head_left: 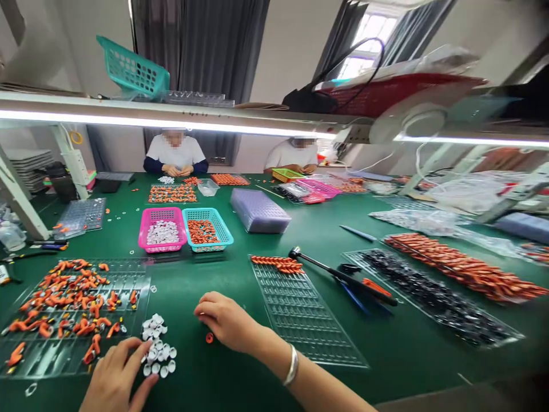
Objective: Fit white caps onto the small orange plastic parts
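Observation:
My left hand (118,375) reaches into a loose pile of small white caps (158,349), thumb and fingers apart, with the index fingertip against the pile's left edge. To the right, my right hand (227,320) hovers low over the green table, its fingers bent and pressed together; whatever they may hold is hidden. Just below those fingers lies a small round orange-red piece (209,338). Left of the caps, a clear plastic tray (139,312) carries many orange curved parts (71,292). Right of my right hand is another clear slotted tray (300,315), with orange parts (277,264) in its far rows.
Pink basket (143,234) with white caps and blue basket (223,234) with orange parts stand ahead, beside stacked purplish trays (259,210). A black-handled hammer (343,274) lies right, near trays of black parts (429,292). Two people (175,151) sit opposite. A lit shelf (257,123) crosses overhead.

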The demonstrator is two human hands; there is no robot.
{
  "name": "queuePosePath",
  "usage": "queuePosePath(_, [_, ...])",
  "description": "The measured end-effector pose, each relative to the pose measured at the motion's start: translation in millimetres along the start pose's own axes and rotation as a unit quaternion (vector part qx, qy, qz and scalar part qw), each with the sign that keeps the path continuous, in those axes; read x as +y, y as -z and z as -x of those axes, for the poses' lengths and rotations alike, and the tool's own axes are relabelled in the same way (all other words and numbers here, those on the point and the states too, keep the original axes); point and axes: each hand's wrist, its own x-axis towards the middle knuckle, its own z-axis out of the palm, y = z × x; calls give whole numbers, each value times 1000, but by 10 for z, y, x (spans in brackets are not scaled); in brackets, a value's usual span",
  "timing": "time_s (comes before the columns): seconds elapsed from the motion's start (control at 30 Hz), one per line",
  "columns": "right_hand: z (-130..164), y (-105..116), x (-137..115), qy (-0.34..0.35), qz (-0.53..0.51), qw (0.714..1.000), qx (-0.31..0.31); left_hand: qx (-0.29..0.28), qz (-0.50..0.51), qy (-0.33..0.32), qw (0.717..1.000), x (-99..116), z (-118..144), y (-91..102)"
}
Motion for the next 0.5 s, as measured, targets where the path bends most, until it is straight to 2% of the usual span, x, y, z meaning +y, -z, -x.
queuePosePath(0.1, [-262,-219,-154,41,-22,998,-33,-35,-74,-58,995,53,-27,-11])
queuePosePath(0.17, [-445,-368,-199,59,-28,997,-50,-49,-86,-67,993,80,-48,14])
queuePosePath(0.23, [-624,-501,-211,59,-24,996,-57,-55,-99,-39,993,60,-131,86])
queuePosePath(0.33, [-844,-631,-194,54,-8,997,-63,-80,-130,14,988,-73,-400,247])
queuePosePath(0.43, [-934,-652,-160,53,10,996,-72,-94,-146,33,984,-246,-738,352])
queuePosePath(0.5, [-911,-616,-130,37,24,997,-65,-109,-144,41,983,-333,-919,346])
